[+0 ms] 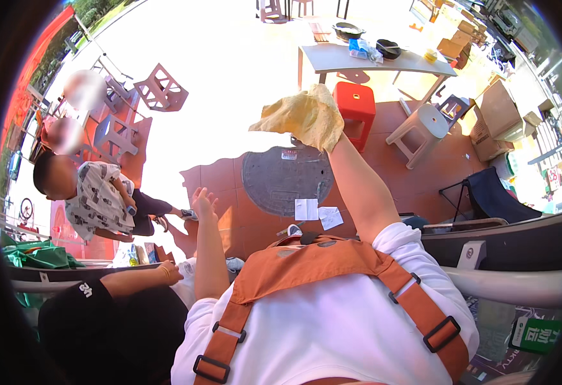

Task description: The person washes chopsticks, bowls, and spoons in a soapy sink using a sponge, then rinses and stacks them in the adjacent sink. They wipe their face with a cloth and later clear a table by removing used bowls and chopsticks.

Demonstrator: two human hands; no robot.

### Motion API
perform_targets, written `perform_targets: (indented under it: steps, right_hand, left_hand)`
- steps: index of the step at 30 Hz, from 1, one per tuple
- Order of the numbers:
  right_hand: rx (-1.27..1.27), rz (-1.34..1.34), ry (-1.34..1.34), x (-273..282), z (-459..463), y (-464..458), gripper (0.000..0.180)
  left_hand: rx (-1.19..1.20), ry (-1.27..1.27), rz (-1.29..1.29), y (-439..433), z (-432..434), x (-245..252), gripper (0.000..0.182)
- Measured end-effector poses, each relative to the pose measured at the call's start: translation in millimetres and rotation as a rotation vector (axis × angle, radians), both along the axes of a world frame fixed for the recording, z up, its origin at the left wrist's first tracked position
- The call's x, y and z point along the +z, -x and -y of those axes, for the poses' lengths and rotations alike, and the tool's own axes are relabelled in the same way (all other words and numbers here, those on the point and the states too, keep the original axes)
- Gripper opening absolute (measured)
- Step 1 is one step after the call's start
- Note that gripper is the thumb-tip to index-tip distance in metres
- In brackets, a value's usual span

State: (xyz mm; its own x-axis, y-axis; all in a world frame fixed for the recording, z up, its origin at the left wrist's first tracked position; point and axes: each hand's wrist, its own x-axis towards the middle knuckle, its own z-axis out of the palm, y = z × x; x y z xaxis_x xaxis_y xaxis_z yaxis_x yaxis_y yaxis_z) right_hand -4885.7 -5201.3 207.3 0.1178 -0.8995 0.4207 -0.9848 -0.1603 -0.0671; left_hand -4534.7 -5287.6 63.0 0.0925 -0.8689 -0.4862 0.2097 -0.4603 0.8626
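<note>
A sheet of pale yellow dough [295, 115] lies draped over my right hand [326, 118], which is stretched out forward and mostly hidden by it; fingers do not show. My left hand [205, 202] is raised to the left and lower, palm up with fingers apart, holding nothing. An orange apron [319, 267] with black buckles covers my chest. Just right of the dough stands a red plastic stool [355, 101]. Beyond, a white table [372, 65] bears a black pan [348, 31], a black bowl [388, 48] and a blue-and-white packet [358, 49].
A person in a patterned shirt [100, 197] stands at the left; another in black [112, 332] sits beside me. Around are a white stool [420, 132], a dark folding chair [497, 197], cardboard boxes [497, 110], a round manhole cover [281, 180] and papers [306, 210] on the tiles.
</note>
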Motion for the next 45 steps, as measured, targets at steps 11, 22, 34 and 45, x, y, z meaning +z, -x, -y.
perform_targets:
  steps: [11, 22, 34, 45]
  right_hand:
    - [-0.442, 0.296, -0.281, -43.0, 66.8, 27.0, 0.017]
    - [0.357, -0.108, -0.476, -46.4, 672.5, -135.3, 0.018]
    - [0.791, -0.337, -0.300, -24.0, 1122.2, -419.0, 0.019]
    - [1.017, -0.400, -0.118, -57.8, 1410.0, -767.7, 0.020]
  left_hand:
    - [-0.004, 0.114, -0.458, -134.1, 261.4, 162.7, 0.034]
    - [0.509, 0.020, -0.335, -262.1, 460.8, 159.2, 0.031]
    - [1.083, 0.177, -0.208, -450.4, 694.5, 161.9, 0.029]
    - [1.304, 0.228, -0.132, -727.7, 890.4, 135.3, 0.040]
